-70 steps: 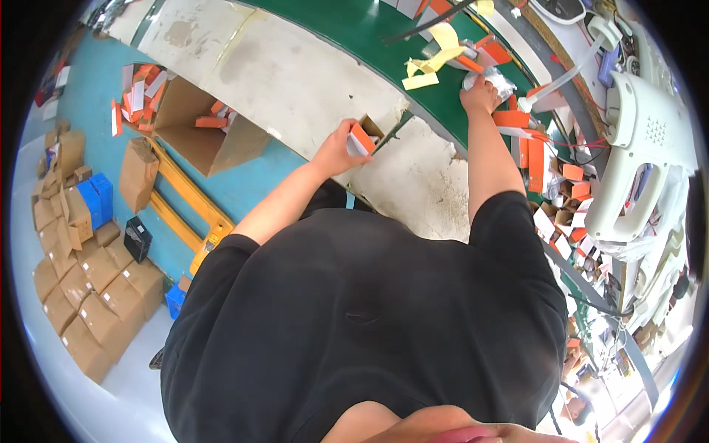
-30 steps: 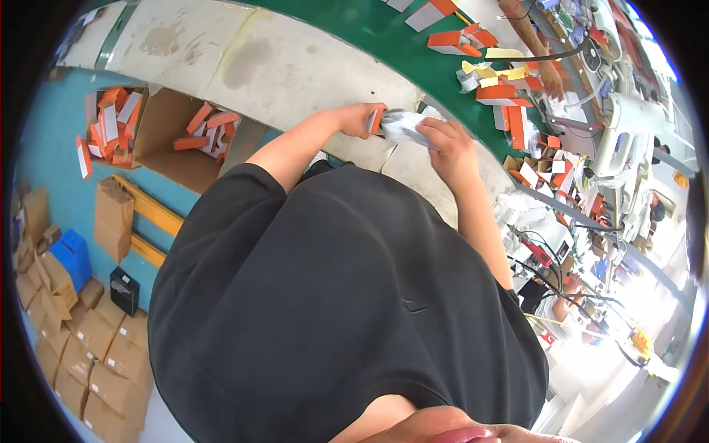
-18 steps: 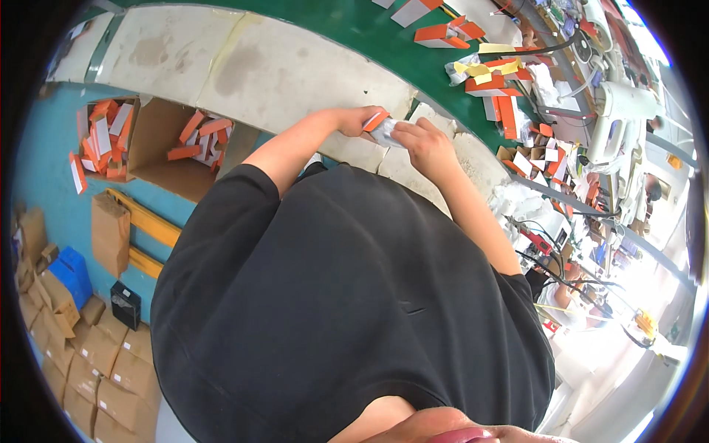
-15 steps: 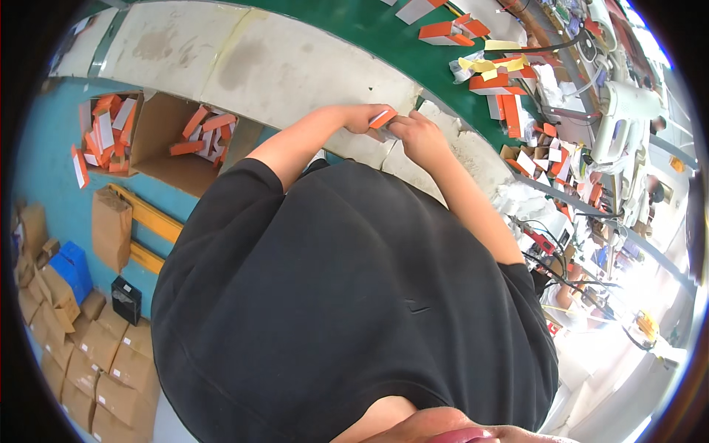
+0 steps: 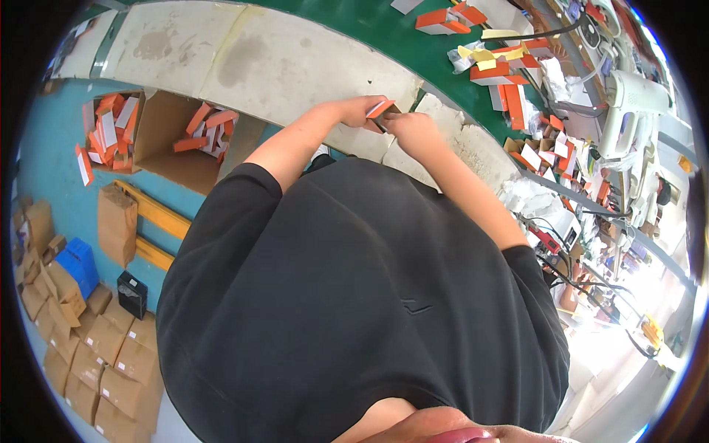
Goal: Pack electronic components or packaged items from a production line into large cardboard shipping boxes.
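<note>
Above the table [image 5: 295, 66] edge, left hand [image 5: 354, 112] and right hand [image 5: 410, 127] both pinch one small orange-and-white box [image 5: 382, 109]; folding appears unfinished. Finished boxes fill a carton [image 5: 185, 140] at left; more wait on the green belt [image 5: 413, 44].

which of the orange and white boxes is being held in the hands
The small orange and white box pinched between the left hand and right hand at the worktable edge; the others lie loose on the green belt or in the open cardboard carton.
</note>
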The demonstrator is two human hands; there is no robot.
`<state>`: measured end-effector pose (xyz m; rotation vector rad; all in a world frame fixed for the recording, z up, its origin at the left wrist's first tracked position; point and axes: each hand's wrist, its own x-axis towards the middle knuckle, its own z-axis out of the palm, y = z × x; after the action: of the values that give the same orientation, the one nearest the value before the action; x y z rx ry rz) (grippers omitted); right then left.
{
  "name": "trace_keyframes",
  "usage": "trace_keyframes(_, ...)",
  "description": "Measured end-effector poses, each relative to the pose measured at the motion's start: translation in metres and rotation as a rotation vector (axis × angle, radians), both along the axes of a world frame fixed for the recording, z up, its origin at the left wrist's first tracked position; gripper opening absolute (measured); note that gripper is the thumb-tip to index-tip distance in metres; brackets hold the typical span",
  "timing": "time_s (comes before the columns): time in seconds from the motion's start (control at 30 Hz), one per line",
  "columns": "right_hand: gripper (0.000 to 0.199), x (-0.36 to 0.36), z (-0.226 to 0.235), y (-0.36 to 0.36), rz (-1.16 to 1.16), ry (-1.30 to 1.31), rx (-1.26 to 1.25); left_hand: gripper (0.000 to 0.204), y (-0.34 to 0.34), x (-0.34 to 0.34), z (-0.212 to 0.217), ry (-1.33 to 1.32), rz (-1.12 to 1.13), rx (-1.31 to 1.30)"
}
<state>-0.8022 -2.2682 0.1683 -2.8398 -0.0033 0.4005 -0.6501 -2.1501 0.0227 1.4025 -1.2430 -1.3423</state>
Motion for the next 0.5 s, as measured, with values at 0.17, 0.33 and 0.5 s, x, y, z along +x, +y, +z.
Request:
trace_keyframes(0.17,0.016,0.015,-0.021,-0.017,-0.014,0.21,-0.153,0.078,0.003,0.005,0.013,-0.08,-0.001,0.146)
trace_keyframes(0.33,0.021,0.033,-0.052,-0.118,-0.661,-0.199,0.674,0.074,0.029,-0.025,-0.011,0.037,0.276,0.059)
trace_keyframes(0.5,0.052,0.105,-0.151,-0.285,-1.128,-0.169,-0.109,0.07,0.037,-0.072,0.02,-0.073,0.626,0.158)
